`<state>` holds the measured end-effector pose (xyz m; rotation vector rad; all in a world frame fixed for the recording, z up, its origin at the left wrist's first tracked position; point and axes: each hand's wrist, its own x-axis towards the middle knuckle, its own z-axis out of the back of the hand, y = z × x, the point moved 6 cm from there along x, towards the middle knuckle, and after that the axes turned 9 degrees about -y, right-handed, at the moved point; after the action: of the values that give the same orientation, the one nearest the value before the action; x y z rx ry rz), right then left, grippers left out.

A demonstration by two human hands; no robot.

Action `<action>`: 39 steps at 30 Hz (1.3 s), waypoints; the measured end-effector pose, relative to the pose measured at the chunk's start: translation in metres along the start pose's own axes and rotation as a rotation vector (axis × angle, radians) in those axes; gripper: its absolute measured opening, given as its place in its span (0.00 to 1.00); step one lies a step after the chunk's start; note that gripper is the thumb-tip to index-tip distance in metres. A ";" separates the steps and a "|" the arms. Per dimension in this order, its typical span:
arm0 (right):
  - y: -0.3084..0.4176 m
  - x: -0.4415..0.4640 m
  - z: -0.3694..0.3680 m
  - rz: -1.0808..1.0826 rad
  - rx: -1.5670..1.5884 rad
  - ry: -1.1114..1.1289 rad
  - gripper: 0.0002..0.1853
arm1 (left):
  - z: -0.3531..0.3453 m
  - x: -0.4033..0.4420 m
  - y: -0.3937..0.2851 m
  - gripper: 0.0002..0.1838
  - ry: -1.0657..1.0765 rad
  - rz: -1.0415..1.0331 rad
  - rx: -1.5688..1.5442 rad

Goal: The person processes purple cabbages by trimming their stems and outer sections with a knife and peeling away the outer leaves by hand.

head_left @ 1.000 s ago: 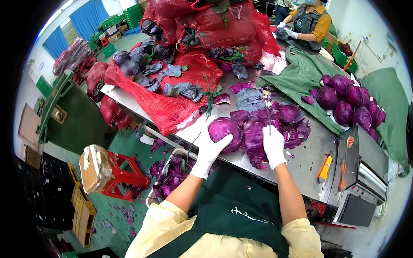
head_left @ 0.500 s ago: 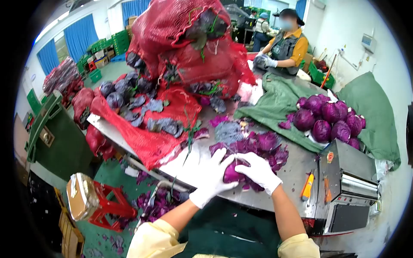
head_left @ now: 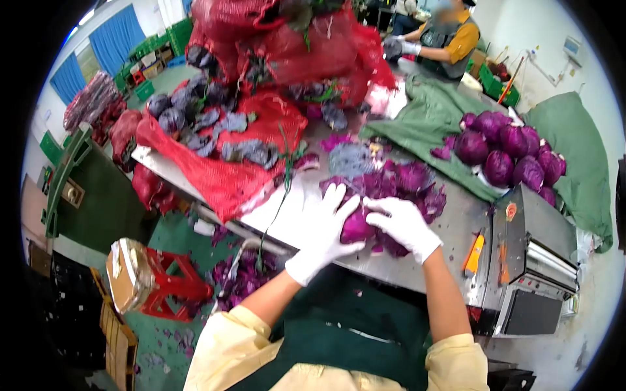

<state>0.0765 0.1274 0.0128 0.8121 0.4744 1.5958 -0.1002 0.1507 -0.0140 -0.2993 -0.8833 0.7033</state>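
A red cabbage [head_left: 357,228] sits near the front edge of the steel table, between my two gloved hands. My left hand [head_left: 326,228] is cupped around its left side, thumb low and fingers over the top. From the right, my right hand [head_left: 405,225] bends its fingers onto the cabbage's upper side; its fingertips are partly hidden, so a pinched leaf cannot be made out. Loose purple cabbage leaves [head_left: 414,177] lie heaped behind and right of the hands. A bluish outer leaf [head_left: 350,161] rests at the back of that heap.
Several peeled cabbages [head_left: 499,166] are piled on a green cloth [head_left: 427,124] at right. A yellow-handled knife [head_left: 475,254] lies beside a wrapping machine [head_left: 535,247]. Red mesh sacks [head_left: 306,55] stand behind. At left are a red stool [head_left: 173,287] and green bin [head_left: 98,195]. A co-worker [head_left: 450,39] stands opposite.
The view has tipped downward, so the table sits higher in the picture. Both hands remain on the cabbage, with the right one slightly farther to the right.
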 end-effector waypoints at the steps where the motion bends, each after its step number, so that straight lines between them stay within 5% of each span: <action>1: 0.003 -0.001 0.000 0.042 -0.002 -0.016 0.26 | 0.003 0.001 -0.001 0.56 0.003 0.040 0.003; 8: 0.003 0.008 -0.002 0.155 -0.228 -0.123 0.19 | -0.003 -0.001 0.009 0.59 -0.056 -0.035 -0.050; 14: -0.073 0.017 0.003 -0.448 -0.032 -0.286 0.11 | 0.001 -0.009 0.002 0.58 -0.030 -0.069 -0.064; 15: -0.095 0.017 0.002 -0.412 -0.299 -0.240 0.15 | 0.003 -0.009 0.001 0.56 -0.032 -0.076 -0.074; 18: -0.035 0.003 0.007 -0.164 -0.146 -0.321 0.35 | 0.003 -0.010 -0.001 0.55 -0.044 -0.076 -0.070; 20: -0.014 0.001 -0.003 -0.350 0.230 -0.079 0.35 | -0.001 -0.009 -0.008 0.54 -0.002 -0.176 -0.060; 22: -0.008 -0.004 -0.007 -0.532 0.246 0.141 0.31 | -0.001 -0.012 -0.015 0.57 -0.011 -0.254 -0.006; 24: -0.011 -0.007 -0.007 -0.516 0.260 0.109 0.27 | 0.008 -0.020 -0.008 0.64 -0.156 0.026 -0.086; 26: -0.012 -0.014 -0.010 -0.572 0.322 0.112 0.26 | -0.025 -0.046 0.026 0.70 -0.278 0.380 -0.600; 32: -0.009 -0.026 -0.011 -0.512 0.301 0.028 0.22 | -0.033 -0.032 0.004 0.65 -0.281 0.513 -0.546; 39: -0.027 -0.039 -0.005 -0.503 0.069 -0.177 0.17 | -0.029 -0.026 -0.005 0.64 -0.261 0.392 -0.400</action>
<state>0.0929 0.0956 -0.0187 0.8016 0.5562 1.0400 -0.0863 0.1306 -0.0449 -0.7651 -1.2327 0.9385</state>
